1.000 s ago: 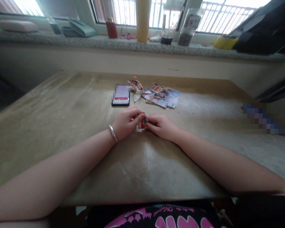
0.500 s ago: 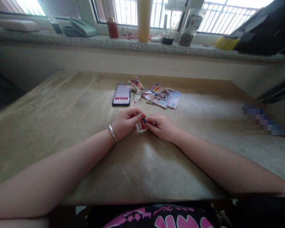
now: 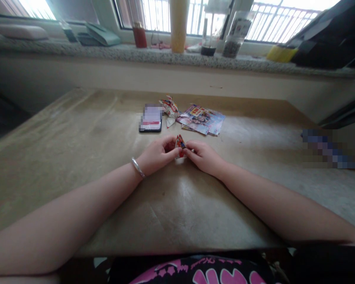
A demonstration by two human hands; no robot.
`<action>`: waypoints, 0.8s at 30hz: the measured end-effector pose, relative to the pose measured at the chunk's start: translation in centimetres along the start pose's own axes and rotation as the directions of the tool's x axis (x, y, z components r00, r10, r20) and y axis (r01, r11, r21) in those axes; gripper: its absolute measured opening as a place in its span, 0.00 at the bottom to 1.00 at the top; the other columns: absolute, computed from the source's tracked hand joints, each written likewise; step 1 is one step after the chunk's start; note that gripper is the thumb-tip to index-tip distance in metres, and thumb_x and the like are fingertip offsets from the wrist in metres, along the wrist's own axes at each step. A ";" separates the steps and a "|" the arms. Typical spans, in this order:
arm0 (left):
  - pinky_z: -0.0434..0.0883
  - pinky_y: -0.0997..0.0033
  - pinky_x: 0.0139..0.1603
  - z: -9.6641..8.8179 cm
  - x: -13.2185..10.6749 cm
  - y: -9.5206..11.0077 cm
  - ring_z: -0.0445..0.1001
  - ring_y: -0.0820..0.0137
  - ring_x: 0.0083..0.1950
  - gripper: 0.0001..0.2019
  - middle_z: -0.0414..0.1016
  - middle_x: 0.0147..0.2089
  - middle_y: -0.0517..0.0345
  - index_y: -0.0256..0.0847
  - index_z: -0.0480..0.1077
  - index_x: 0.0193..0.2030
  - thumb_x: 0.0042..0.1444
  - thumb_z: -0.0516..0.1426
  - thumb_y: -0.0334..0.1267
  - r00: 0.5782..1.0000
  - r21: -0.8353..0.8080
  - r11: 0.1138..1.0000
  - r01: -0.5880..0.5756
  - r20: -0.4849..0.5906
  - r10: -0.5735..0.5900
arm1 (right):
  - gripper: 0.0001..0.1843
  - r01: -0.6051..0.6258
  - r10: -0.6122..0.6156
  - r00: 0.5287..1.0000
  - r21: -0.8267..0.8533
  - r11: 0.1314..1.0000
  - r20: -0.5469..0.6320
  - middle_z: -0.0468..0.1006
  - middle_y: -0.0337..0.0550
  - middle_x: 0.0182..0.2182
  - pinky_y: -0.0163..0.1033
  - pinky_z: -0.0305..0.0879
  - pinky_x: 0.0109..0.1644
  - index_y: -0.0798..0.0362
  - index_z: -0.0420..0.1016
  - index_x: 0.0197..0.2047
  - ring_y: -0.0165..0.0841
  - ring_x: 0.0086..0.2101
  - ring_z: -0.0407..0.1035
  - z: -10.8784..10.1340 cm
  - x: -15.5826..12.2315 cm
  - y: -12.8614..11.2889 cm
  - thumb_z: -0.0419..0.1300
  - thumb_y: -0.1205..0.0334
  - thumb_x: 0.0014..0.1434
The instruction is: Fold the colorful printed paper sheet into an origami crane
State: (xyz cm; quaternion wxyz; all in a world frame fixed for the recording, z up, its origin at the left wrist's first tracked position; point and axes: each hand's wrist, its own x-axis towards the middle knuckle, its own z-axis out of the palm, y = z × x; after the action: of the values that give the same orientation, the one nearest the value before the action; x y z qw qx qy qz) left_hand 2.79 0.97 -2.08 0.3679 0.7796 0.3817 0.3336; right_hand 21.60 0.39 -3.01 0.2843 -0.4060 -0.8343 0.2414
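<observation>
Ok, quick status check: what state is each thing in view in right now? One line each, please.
left hand: fingers pinching the folded paper
right hand: fingers pinching its other side
folded printed paper: small, red-patterned, held up between both hands
smartphone: lying flat, screen lit
folded paper scrap: creased, lying on the table
printed leaflets: loosely stacked, lying flat
silver bangle: worn on left wrist

Left hand (image 3: 156,156) and right hand (image 3: 204,157) close together, fingers (image 3: 188,150) pinched, forearms (image 3: 85,209) angled inward.

Forward path: phone (image 3: 150,118) before left hand (image 3: 156,155), flyers (image 3: 200,119) before right hand (image 3: 202,157).
</observation>
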 end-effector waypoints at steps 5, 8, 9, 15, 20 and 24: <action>0.55 0.76 0.25 0.0 -0.1 0.3 0.58 0.76 0.25 0.15 0.62 0.24 0.64 0.37 0.67 0.29 0.56 0.56 0.48 1.000 0.188 0.982 0.001 -0.005 0.000 | 0.13 -0.049 0.050 0.999 0.069 0.996 -0.009 0.67 0.38 0.25 0.35 0.54 0.34 0.53 0.65 0.27 0.30 0.29 0.61 -0.1 0.1 0.0 0.50 0.60 0.62; 0.54 0.75 0.26 -0.1 -0.1 0.2 0.58 0.76 0.25 0.16 0.62 0.23 0.63 0.36 0.67 0.27 0.58 0.54 0.47 1.000 0.246 0.969 0.023 0.002 -0.024 | 0.12 -0.070 0.071 0.997 0.106 0.992 -0.009 0.69 0.39 0.26 0.35 0.55 0.34 0.54 0.68 0.29 0.30 0.29 0.62 0.0 0.1 0.1 0.50 0.59 0.62; 0.54 0.75 0.26 -0.1 -0.1 0.2 0.58 0.76 0.25 0.15 0.62 0.23 0.63 0.36 0.67 0.27 0.59 0.53 0.46 1.000 0.250 0.968 0.028 -0.002 -0.029 | 0.12 -0.079 0.081 0.997 0.110 0.991 -0.010 0.69 0.38 0.26 0.35 0.54 0.34 0.54 0.69 0.30 0.29 0.29 0.62 0.0 0.1 0.1 0.51 0.59 0.62; 0.55 0.75 0.25 0.2 0.1 -0.2 0.59 0.75 0.24 0.11 0.63 0.23 0.63 0.37 0.66 0.27 0.58 0.52 0.40 1.000 0.291 0.957 0.010 -0.026 -0.003 | 0.09 -0.149 0.151 0.989 0.121 0.981 0.000 0.65 0.34 0.22 0.34 0.51 0.29 0.54 0.68 0.27 0.27 0.25 0.57 0.2 0.1 0.3 0.57 0.60 0.57; 0.58 0.75 0.26 -0.1 -0.1 -0.1 0.62 0.75 0.25 0.12 0.66 0.24 0.61 0.37 0.66 0.28 0.58 0.51 0.41 0.999 0.330 0.943 -0.049 -0.006 0.054 | 0.06 -0.139 0.141 0.990 0.192 0.971 0.003 0.68 0.35 0.23 0.34 0.54 0.32 0.54 0.69 0.29 0.27 0.27 0.60 0.1 0.3 0.3 0.56 0.62 0.56; 0.64 0.75 0.30 -0.7 -0.4 0.0 0.68 0.74 0.29 0.12 0.71 0.28 0.60 0.38 0.68 0.32 0.60 0.51 0.43 0.998 0.185 0.981 -0.055 0.039 0.049 | 0.05 -0.157 0.175 0.984 0.277 0.948 -0.042 0.73 0.36 0.26 0.34 0.57 0.32 0.53 0.69 0.32 0.27 0.27 0.63 0.3 0.5 0.6 0.57 0.61 0.55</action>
State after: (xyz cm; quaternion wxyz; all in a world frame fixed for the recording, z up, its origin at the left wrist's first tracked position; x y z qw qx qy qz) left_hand 2.04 0.87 -1.82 0.2910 0.8258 0.3843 0.2927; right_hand 21.43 1.07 -3.50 0.3436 -0.4394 -0.7461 0.3636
